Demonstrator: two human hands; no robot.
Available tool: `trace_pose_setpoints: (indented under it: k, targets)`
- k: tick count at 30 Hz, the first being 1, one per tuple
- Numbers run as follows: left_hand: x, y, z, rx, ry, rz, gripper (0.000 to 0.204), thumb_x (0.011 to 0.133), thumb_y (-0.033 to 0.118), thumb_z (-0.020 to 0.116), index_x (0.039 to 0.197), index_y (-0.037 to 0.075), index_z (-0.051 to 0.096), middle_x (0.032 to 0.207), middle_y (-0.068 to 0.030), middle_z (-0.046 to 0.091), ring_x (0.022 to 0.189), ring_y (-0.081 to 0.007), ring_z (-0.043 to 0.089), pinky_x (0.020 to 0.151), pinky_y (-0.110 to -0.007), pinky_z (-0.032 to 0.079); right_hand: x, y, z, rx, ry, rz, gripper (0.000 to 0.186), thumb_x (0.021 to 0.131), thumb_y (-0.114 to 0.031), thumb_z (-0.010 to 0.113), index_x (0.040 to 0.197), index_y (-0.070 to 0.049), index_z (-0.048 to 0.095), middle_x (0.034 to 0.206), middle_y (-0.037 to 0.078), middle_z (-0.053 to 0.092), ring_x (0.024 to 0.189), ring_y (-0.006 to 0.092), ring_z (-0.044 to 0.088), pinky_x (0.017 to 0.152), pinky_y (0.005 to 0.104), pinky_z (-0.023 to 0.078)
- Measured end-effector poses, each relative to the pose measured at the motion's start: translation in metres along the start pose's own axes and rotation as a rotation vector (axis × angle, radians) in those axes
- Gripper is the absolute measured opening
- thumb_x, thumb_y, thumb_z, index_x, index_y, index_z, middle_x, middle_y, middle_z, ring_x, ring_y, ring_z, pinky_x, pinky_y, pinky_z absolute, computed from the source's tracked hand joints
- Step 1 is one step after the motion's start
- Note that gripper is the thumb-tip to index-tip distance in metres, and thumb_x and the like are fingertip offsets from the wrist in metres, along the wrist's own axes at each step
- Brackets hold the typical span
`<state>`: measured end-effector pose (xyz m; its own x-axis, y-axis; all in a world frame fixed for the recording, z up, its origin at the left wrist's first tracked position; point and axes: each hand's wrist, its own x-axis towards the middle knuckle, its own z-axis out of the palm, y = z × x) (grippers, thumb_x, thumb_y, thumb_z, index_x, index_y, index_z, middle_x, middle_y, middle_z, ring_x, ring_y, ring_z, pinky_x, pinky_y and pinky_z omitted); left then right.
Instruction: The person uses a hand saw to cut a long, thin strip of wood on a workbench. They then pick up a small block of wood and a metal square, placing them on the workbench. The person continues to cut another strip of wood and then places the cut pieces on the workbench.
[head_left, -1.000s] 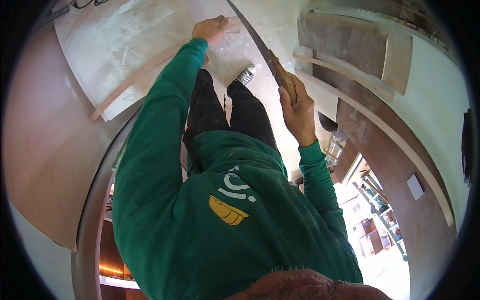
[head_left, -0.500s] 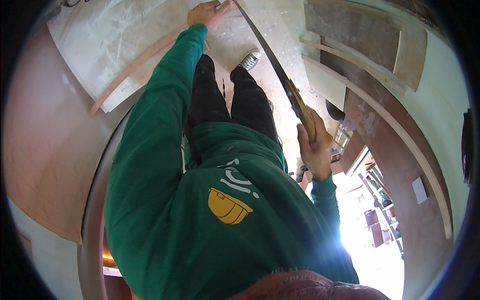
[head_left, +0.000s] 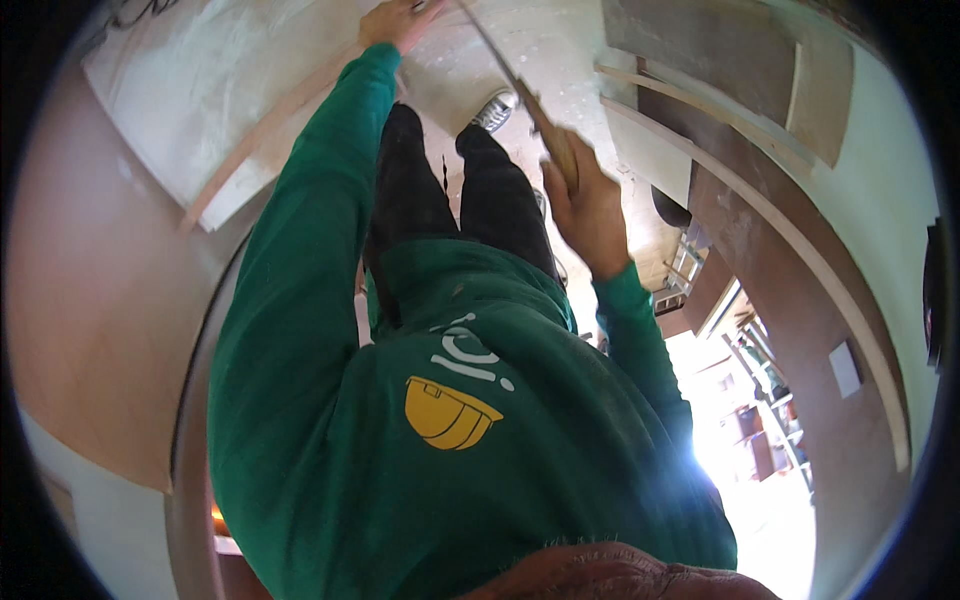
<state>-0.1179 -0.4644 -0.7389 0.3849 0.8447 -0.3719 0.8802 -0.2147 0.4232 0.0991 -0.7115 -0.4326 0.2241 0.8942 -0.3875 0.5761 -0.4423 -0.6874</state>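
My right hand (head_left: 590, 205) is closed round the wooden handle (head_left: 561, 158) of a handsaw. The saw's long, narrow blade (head_left: 503, 62) slants up and left from it to the top edge of the picture. At the top, my left hand (head_left: 396, 22) grips a long, pale wooden strip (head_left: 245, 150), its fingertips beside the far part of the blade. That strip runs down and left from the hand, along a whitish sheet (head_left: 165, 110). Where blade and strip meet lies at the picture's edge and cannot be made out.
A large brown panel (head_left: 95, 300) stands on my left. On the right, long bent-looking wooden strips (head_left: 790, 225) lean against brown boards (head_left: 830, 430). My shoe (head_left: 494, 110) is on the dusty floor (head_left: 450, 75). Shelving (head_left: 765, 400) shows in bright light at lower right.
My right hand has pushed the saw forward, up and left, so less of its blade shows. My left hand stays on the strip, slightly shifted in view.
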Motion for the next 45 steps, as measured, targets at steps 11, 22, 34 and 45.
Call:
trace_pose_setpoints:
  k: [11, 22, 34, 45]
  targets:
    - [0.000, 0.016, -0.013, -0.065, -0.025, -0.161, 0.079, 0.095, 0.091, 0.038, 0.106, 0.025, 0.079, 0.105, -0.0150, 0.081, 0.106, -0.0429, 0.075, 0.089, -0.053, 0.057, 0.017, -0.001, 0.004, -0.003, -0.047, 0.028, 0.040, 0.105, -0.024, 0.069, 0.138, -0.006, 0.057, 0.101, 0.032, 0.073, 0.091, 0.0508, 0.073, 0.081, 0.0571, 0.060]
    - [-0.009, -0.024, -0.005, 0.108, 0.423, 0.031, 0.070, 0.104, 0.075, 0.042, 0.137, 0.021, 0.071, 0.128, -0.0192, 0.073, 0.123, -0.0447, 0.065, 0.109, -0.059, 0.044, 0.135, 0.015, 0.072, -0.038, -0.102, 0.084, 0.041, 0.098, -0.026, 0.062, 0.123, 0.006, 0.054, 0.095, 0.039, 0.073, 0.093, 0.0583, 0.072, 0.091, 0.0649, 0.057]
    - [-0.059, -0.078, -0.015, 0.018, 0.670, -0.241, 0.081, 0.102, 0.068, 0.052, 0.159, 0.010, 0.051, 0.159, -0.0183, 0.047, 0.154, -0.0421, 0.033, 0.127, -0.068, 0.016, 0.107, -0.012, 0.066, -0.177, -0.082, -0.034, 0.038, 0.107, -0.029, 0.061, 0.137, -0.008, 0.051, 0.099, 0.033, 0.074, 0.090, 0.0566, 0.071, 0.082, 0.0637, 0.058]
    - [-0.061, -0.084, -0.014, 0.070, 0.675, -0.250, 0.076, 0.103, 0.062, 0.051, 0.158, 0.009, 0.051, 0.158, -0.0190, 0.047, 0.153, -0.0420, 0.035, 0.125, -0.070, 0.018, -0.016, -0.063, -0.031, -0.129, -0.138, 0.184, 0.039, 0.106, -0.018, 0.065, 0.143, -0.011, 0.054, 0.097, 0.030, 0.074, 0.088, 0.0515, 0.074, 0.074, 0.0605, 0.059]
